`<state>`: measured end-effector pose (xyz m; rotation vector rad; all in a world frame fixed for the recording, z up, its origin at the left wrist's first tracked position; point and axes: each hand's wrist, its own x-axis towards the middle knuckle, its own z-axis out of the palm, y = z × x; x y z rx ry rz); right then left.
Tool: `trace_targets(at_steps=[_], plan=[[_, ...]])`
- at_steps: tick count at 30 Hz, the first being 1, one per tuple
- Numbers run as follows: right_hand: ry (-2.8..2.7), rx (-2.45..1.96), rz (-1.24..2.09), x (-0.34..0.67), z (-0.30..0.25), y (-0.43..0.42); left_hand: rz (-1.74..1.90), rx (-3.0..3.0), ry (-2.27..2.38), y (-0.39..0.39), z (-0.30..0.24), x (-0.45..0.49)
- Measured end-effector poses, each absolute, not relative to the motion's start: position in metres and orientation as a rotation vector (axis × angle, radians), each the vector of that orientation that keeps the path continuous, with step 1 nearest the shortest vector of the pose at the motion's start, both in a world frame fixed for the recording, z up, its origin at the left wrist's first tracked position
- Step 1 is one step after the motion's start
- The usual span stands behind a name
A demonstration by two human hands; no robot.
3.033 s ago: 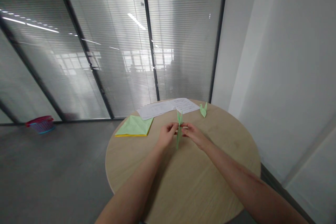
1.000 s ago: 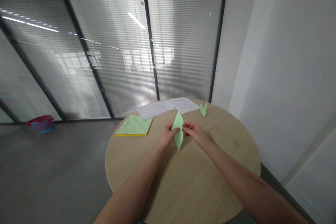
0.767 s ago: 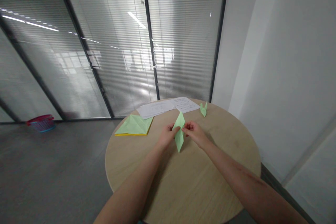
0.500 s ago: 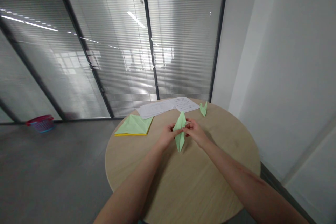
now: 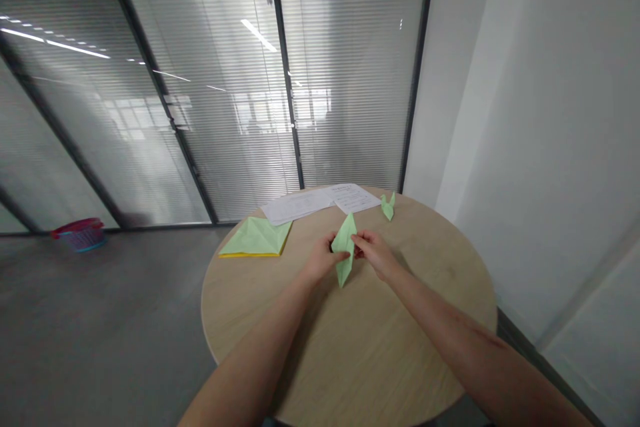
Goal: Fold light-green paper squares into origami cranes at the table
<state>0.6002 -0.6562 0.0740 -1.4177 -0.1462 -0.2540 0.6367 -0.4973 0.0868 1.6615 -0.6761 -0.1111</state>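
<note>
Over the middle of a round wooden table (image 5: pixel 360 353) I hold a light green folded paper piece (image 5: pixel 345 248), a long diamond shape standing on its lower tip. My left hand (image 5: pixel 320 261) pinches its left side and my right hand (image 5: pixel 375 253) pinches its right side near the middle. Both hands have fingers closed on the paper. A small finished green paper figure (image 5: pixel 387 207) stands at the table's far side, right of my hands.
A stack of green and yellow paper squares (image 5: pixel 256 240) lies at the table's far left. White printed sheets (image 5: pixel 320 202) lie at the far edge. Glass partitions with blinds stand behind, a white wall at the right, and a pink basket (image 5: pixel 77 235) on the floor at left.
The green paper has turned from edge-on to showing a broader diamond face. My hands have stayed together over the same spot, with the fingers shifting slightly on the paper.
</note>
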Motion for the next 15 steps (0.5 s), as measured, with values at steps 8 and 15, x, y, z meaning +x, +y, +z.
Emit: trace_targets(at_steps=[8, 15], plan=[[-0.158, -1.496, -0.153, 0.6, 0.0737, -0.6577, -0.114, 1.642, -0.618, -0.496, 0.0857, 0.637], [-0.152, -1.586, -0.206, 0.6021, 0.0699, -0.6584, -0.155, 1.575, -0.537, -0.4972, 0.0875, 0.6369]])
